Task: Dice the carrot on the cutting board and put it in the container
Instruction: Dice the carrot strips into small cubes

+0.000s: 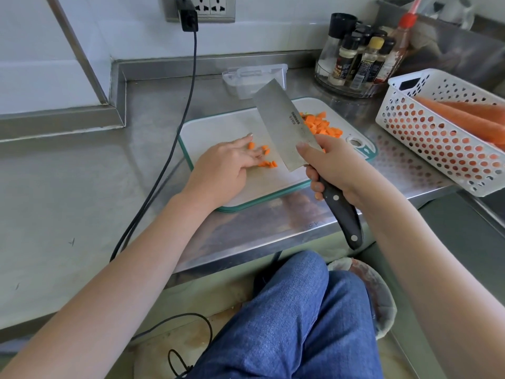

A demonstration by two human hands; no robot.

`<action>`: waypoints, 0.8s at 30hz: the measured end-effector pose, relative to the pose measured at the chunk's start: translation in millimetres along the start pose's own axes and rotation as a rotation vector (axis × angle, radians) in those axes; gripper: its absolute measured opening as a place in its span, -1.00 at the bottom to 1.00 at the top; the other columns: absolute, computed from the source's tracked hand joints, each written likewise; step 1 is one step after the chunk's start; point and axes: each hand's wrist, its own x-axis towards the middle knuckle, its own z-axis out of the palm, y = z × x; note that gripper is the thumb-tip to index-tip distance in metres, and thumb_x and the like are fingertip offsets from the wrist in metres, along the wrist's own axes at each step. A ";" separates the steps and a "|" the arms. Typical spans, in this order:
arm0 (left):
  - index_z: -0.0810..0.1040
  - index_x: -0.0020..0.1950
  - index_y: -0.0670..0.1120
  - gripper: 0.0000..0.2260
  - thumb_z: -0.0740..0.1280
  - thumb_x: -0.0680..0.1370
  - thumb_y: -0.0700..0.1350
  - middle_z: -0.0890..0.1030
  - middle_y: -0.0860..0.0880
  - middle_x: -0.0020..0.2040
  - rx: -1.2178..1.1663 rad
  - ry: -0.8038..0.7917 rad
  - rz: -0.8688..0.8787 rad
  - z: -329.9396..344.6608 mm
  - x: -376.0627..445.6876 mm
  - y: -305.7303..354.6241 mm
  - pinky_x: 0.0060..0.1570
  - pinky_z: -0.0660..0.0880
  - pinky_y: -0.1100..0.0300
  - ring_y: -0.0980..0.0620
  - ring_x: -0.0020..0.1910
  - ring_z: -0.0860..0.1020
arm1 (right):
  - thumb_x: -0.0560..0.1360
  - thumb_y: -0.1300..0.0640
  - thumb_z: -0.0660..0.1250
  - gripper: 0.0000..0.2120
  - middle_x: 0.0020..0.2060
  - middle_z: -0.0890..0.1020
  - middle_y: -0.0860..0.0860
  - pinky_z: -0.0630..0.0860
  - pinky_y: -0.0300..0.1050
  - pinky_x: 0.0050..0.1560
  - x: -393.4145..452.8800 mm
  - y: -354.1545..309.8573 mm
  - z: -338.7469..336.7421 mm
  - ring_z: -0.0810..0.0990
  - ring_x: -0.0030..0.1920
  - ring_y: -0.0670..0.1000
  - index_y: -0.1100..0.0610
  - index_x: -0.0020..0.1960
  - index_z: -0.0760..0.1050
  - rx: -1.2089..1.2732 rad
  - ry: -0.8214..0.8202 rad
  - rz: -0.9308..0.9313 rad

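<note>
The cleaver (287, 124) is being gripped clear by the right hand (332, 165) while stray carrot dice (266, 157) are being swept by the flat, open left hand (221, 165) toward the pile (321, 125) at two o'clock on the cutting board (218, 132), beside the container (255, 79).

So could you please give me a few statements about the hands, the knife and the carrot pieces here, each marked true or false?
1. The right hand grips the cleaver by its handle. True.
2. The cleaver's blade lies flat on the cutting board. False: it is raised above the board.
3. The left hand rests flat on the board with straight fingers beside a few carrot pieces. True.
4. The diced carrot pile is already inside the clear container. False: it lies on the board's far right part; the container stands behind the board.
5. The white basket holds whole carrots. True.
</note>
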 end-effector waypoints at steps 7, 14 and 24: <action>0.68 -0.12 -0.21 -0.63 0.11 0.31 -0.40 0.69 -0.10 -0.12 -0.042 0.448 -0.021 -15.8 0.5 9.1 0.04 0.46 0.20 -0.09 -0.06 0.63 | 0.57 0.06 0.21 -0.73 -0.47 0.39 0.02 0.38 -0.10 -0.52 -6.0 3.5 -5.6 0.40 -0.53 0.10 0.15 -0.25 0.29 -0.510 0.319 -0.324; 0.61 0.06 -0.25 -0.65 0.17 0.36 -0.27 0.62 -0.18 0.03 0.049 0.301 0.307 -42.8 7.4 26.0 0.15 0.40 0.08 -0.17 0.04 0.52 | 0.56 -0.02 0.24 -0.75 -0.36 0.48 0.05 0.07 -0.16 -0.47 -9.6 12.2 -17.4 0.41 -0.36 0.18 0.04 -0.09 0.18 -1.238 0.546 -0.479; 0.49 -0.06 -0.14 -0.73 0.16 0.35 -0.04 0.53 -0.03 -0.15 -0.062 -0.096 0.243 -35.2 24.8 39.2 -0.12 0.37 0.02 -0.07 -0.16 0.44 | 0.34 0.26 0.41 -0.79 -0.54 0.25 -0.03 -0.05 -0.34 -0.45 -8.1 25.6 -13.2 0.21 -0.52 0.06 0.17 -0.15 0.38 -1.243 0.525 -0.546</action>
